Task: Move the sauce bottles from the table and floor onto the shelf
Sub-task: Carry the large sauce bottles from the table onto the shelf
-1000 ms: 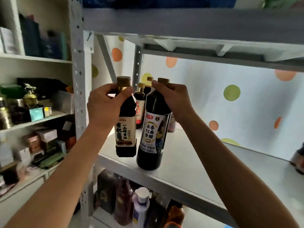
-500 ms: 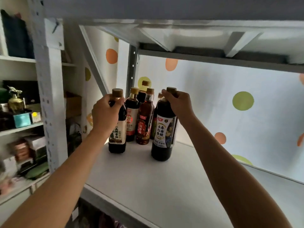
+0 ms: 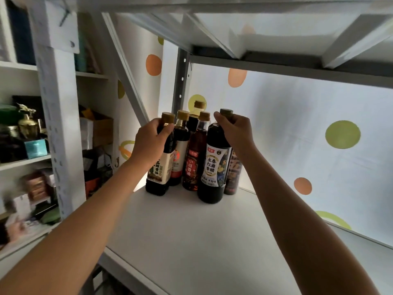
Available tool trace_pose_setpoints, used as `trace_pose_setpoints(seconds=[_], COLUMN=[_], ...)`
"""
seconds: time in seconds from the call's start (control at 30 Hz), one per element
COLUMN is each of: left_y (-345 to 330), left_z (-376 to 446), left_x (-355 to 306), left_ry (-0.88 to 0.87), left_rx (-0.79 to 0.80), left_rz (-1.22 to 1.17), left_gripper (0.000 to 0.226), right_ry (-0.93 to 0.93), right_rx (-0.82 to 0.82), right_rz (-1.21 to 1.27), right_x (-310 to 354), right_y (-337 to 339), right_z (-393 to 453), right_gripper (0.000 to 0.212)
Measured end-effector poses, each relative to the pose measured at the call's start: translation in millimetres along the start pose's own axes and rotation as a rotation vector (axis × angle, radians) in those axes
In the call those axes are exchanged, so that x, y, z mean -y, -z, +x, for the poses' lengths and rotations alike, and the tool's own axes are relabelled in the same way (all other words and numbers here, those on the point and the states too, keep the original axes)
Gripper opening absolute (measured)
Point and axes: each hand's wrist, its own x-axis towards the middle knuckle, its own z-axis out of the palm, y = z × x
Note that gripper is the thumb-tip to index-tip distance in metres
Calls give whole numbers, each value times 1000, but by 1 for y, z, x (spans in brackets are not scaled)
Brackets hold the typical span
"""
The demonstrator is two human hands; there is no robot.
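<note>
Bottles (image 3: 213, 165), perhaps six, stand on the shelf (image 3: 191, 241); each hand's fingers (image 3: 168, 129) grip one.

Six sauce bottles stand clustered at the back corner of the white metal shelf (image 3: 191, 241):

- Dark soy bottle with cream label (image 3: 158, 173)
- Dark bottle with white-and-red label (image 3: 179, 160)
- Reddish oil bottle (image 3: 194, 167)
- Tall dark vinegar bottle (image 3: 213, 167)
- Dark bottle at the back (image 3: 196, 111)
- Brown-labelled bottle, half hidden (image 3: 232, 173)

Two bare hands, one left (image 3: 148, 143), one right (image 3: 236, 130).
</note>
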Motion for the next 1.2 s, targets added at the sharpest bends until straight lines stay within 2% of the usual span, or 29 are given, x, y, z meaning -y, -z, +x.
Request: trace_pose_setpoints(seconds=[0.07,0.23,0.37,0.47,0.57,0.63,0.67,0.77,0.9,1.0,1.2], left_y=[-3,-14,-18,-19,-16,-13,-10,2,25,41,72], left_z=[4,4,-2,-7,-13,-17,-20,-37,-79,-119,-197], left_x=[2,10,18,20,27,26,25,13,-4,-9,-10], left_ry=[-3,-20,-17,10,-12,0,6,-78,-232,-226,-258], left_rx=[24,46,-12,-21,7,23,15,-50,-56,2,94], left_rz=[-15,-30,-44,-40,47,93,126,241,258,275,372], left_gripper=[41,33,27,36,48,58,60,58,51,54,52], right_ry=[13,22,7,29,85,167,217,336,339,324,287], right_rx=[-4,-16,-41,-63,-286,-453,-474,-385,-218,-128,-7], right_rz=[-17,-29,-69,-129,-72,-26,-37,-170,-369,-473,-500], right_x=[-1,-2,0,-1,8,20,26,32,15,8,3], right_y=[0,1,-1,-2,1,0,-4,-23,-47,-57,-68], right_z=[1,1,-4,-7,-19,-37,-50,-89,-140,-179,-250], right_gripper=[39,24,49,51,53,42,38,34,41,46,48])
